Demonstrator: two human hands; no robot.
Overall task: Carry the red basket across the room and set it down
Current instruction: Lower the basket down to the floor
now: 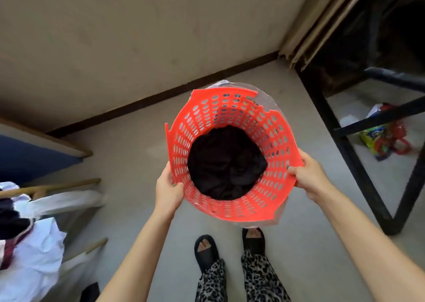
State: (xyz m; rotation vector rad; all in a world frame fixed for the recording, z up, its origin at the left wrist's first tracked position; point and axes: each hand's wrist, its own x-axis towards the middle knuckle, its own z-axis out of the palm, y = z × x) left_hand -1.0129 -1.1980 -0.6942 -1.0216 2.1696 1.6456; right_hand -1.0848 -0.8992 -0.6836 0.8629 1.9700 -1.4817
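The red basket (232,154) is lifted off the floor (142,145), held before the person above their slippered feet. The left hand (169,191) and right hand (308,175) each pinch its rim on opposite sides. Dark clothing (226,163) lies inside. Carrying looks underway; setting down remains.

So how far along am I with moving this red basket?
Done: the red basket is lifted off the floor. In hand: your left hand and right hand grip opposite sides of its rim, dark clothing inside. Left: setting it down; it isn't resting on anything yet.
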